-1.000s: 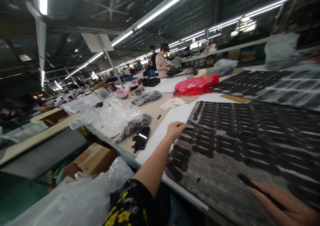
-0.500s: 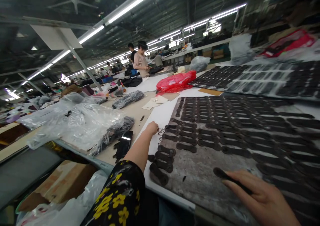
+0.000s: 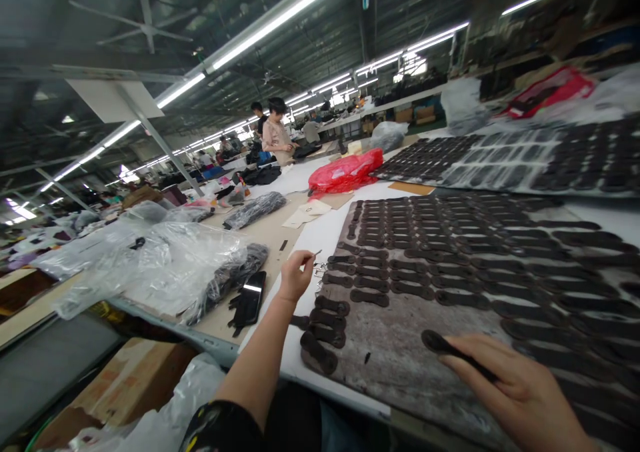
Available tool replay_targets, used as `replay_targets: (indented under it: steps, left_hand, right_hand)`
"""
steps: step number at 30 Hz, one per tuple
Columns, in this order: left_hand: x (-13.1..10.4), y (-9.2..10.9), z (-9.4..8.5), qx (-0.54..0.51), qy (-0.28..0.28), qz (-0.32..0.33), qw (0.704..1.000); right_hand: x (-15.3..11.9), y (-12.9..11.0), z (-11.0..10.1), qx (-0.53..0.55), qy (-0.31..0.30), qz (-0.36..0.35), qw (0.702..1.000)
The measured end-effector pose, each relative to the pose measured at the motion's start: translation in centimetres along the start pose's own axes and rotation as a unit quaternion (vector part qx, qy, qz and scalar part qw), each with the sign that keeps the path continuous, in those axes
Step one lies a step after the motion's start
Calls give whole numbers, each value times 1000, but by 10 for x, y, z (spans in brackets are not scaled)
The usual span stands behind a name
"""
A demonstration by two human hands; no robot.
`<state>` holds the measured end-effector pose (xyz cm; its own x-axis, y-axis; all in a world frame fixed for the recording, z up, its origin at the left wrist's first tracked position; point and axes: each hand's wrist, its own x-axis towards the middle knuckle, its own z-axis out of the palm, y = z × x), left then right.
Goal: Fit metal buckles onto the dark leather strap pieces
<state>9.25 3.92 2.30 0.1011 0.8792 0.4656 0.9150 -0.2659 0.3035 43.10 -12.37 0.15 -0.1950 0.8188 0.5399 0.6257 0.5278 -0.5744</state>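
My left hand [image 3: 296, 277] is raised just over the white sheet at the board's left edge, thumb and forefinger pinched on a small metal piece [image 3: 318, 253], perhaps a ring. Several thin metal rings [image 3: 320, 269] lie right beside it. At the lower right, my right hand [image 3: 515, 379] grips a dark leather tab [image 3: 434, 342] with rounded ends, its free end pointing left above the grey board [image 3: 400, 332]. Rows of similar dark tabs [image 3: 370, 297] lie across that board. Part of the held tab is hidden by my fingers.
A black phone [image 3: 254, 292] and clear plastic bags [image 3: 165, 259] lie on the left. Behind the board are a red plastic bag [image 3: 345, 171] and a second board of tabs [image 3: 505, 155]. A cardboard box [image 3: 125, 379] stands below. One person [image 3: 276, 135] works farther back.
My left hand has lifted slightly and drawn back left from the metal rings, a small metal piece now in its fingertips. My right hand still holds the tab, nearly unmoved. The view has shifted slightly.
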Motion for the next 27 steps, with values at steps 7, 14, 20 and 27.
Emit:
replay_targets:
  steps: [7, 14, 20, 27]
  left_hand:
    - [-57, 97, -21, -205, 194, 321, 904]
    - [-81, 141, -4, -271, 182, 327, 887]
    - [-95, 164, 26, -528, 120, 48, 840]
    - [-104, 189, 48, -791, -76, -291, 533]
  right_hand:
    - [3, -15, -8, -13, 56, -30, 998]
    - [5, -19, -15, -15, 79, -30, 996]
    - [6, -18, -15, 15, 48, 4, 999]
    - [12, -25, -1, 102, -26, 113, 988]
